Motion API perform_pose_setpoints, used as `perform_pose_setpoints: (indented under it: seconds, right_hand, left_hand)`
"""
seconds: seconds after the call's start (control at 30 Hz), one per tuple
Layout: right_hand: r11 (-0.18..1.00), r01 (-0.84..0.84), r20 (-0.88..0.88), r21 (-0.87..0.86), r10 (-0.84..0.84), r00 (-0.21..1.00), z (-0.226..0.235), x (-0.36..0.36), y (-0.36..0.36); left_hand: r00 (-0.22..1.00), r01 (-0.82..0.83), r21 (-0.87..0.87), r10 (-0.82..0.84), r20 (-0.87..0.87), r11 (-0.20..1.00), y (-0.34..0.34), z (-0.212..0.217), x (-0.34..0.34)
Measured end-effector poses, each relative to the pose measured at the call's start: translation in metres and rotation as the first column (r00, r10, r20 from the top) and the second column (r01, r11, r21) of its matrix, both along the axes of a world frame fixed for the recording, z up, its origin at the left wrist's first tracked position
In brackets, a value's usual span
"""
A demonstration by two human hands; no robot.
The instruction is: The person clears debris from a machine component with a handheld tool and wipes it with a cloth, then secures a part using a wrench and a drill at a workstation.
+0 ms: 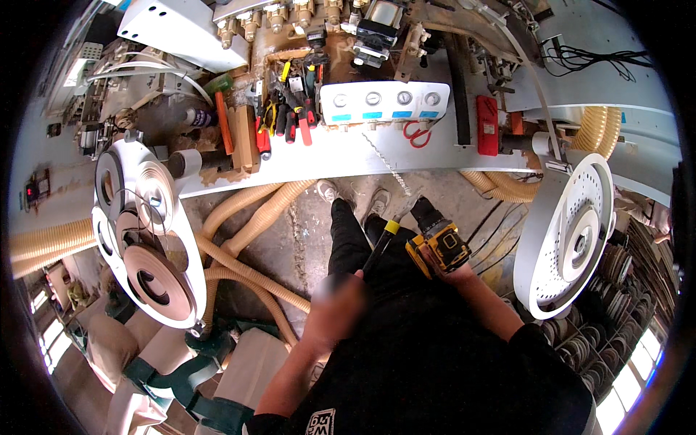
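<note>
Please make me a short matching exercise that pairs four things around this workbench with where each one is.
Things:
1. cordless drill
2. screwdriver
3. red scissors
4. pale hoses

Places:
A. lying on the white bench top below the row of gauges
B. in the left hand
C. on the floor under the bench
D. in the right hand

Pairs: 1-D, 2-B, 3-A, 4-C

Glossy yellow-black plastic drill [437,245] — dusty white painted metal panel [377,156] — ribbed plastic hoses [250,217].
</note>
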State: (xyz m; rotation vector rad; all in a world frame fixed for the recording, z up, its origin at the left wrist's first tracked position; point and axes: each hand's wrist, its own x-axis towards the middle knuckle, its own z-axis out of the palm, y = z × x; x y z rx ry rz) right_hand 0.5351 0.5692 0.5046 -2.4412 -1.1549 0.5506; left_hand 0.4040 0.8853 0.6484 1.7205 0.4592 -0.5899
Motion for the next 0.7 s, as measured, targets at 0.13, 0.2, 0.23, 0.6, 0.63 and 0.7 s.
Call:
perform_pose_setpoints:
  seconds: [0.13, 0.2, 0.23, 0.6, 0.63, 0.7]
  right_hand:
    - [0.957, 0.283, -0.491, 0.063, -0.217, 0.844, 0.017, 0.008, 0.016]
    - [0.924, 0.379, -0.608, 0.049, -0.274, 0.745, 0.026, 0.008, 0.027]
    - [0.932, 0.363, -0.601, 0.022, -0.278, 0.749, 0.03, 0.01, 0.032]
    - [0.893, 0.448, -0.58, -0.048, -0.39, 0.716, 0.016, 0.017, 0.036]
    - [0.872, 0.488, -0.603, -0.034, -0.407, 0.685, 0.02, 0.02, 0.037]
    - [0.92, 0.383, -0.523, 0.083, -0.287, 0.803, 0.028, 0.01, 0.045]
  left_hand:
    - [0.985, 0.069, 0.029, -0.063, -0.164, 0.997, 0.018, 0.027, 0.021]
    - [0.962, 0.054, 0.037, -0.042, -0.268, 0.998, 0.032, 0.057, 0.041]
    - [0.943, 0.12, 0.053, -0.097, -0.317, 0.991, 0.041, 0.062, 0.05]
    - [0.955, 0.286, 0.393, -0.226, -0.193, 0.874, -0.003, -0.003, 0.085]
    - [0.931, 0.344, 0.469, -0.229, -0.286, 0.813, -0.009, -0.016, 0.089]
    - [0.866, 0.46, 0.591, -0.189, -0.463, 0.662, -0.014, -0.046, 0.101]
